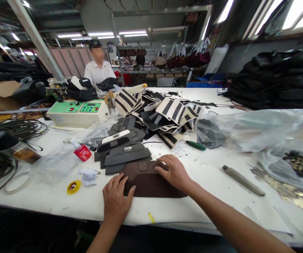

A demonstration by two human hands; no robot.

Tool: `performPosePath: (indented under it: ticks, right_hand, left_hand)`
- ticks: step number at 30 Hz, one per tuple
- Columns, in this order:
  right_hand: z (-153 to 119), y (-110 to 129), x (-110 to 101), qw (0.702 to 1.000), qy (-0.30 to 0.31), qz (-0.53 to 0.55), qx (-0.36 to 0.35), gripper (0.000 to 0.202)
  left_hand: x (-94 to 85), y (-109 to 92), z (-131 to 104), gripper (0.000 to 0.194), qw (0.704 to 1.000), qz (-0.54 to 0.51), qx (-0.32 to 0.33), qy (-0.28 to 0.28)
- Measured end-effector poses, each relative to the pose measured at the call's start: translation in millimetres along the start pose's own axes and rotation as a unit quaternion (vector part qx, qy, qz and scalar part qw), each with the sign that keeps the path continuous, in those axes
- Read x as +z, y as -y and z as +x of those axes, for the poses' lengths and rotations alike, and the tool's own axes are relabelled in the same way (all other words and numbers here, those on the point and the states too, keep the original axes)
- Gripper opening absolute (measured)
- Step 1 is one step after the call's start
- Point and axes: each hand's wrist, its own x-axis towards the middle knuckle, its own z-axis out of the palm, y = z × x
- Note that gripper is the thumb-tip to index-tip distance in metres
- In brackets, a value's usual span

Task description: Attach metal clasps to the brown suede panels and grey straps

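A dark brown leather piece [147, 181] lies flat on the white table [209, 172] near its front edge. My left hand [116, 200] rests palm down on the piece's left end, fingers spread. My right hand [174, 171] presses on its upper right part, fingers pointing left. Just behind the piece sits a stack of grey flap-shaped pieces [125, 153] with small metal plates. Neither hand grips anything.
A pile of striped black-and-cream pieces [167, 112] lies mid-table. A red glue bottle [82, 151], yellow tape roll [73, 187], green-handled tool [196, 145], grey-handled tool [242, 180], clear plastic bags [259, 130] and a green control box [79, 111] surround it. A person [98, 68] sits at the far side.
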Motion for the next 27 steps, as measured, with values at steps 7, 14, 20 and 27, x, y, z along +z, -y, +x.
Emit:
performPosePath:
  ticks: [7, 14, 20, 27]
  right_hand:
    - [-72, 4, -10, 0.996, 0.066, -0.031, 0.052, 0.036]
    - [-105, 9, -87, 0.968, 0.072, 0.220, 0.093, 0.024]
    - [-155, -21, -136, 0.969, 0.075, 0.203, 0.119, 0.024]
    - [-180, -104, -215, 0.954, -0.106, -0.074, 0.271, 0.019]
  left_hand:
    - [-6.0, -8, -4, 0.029, 0.999, -0.021, 0.049, -0.002]
    - [-8.8, -68, -11, 0.056, 0.978, -0.199, 0.056, 0.032]
    - [0.0, -142, 11, 0.048, 0.933, -0.264, -0.024, 0.242]
    - [48.2, -179, 6, 0.038, 0.915, -0.291, -0.055, 0.274]
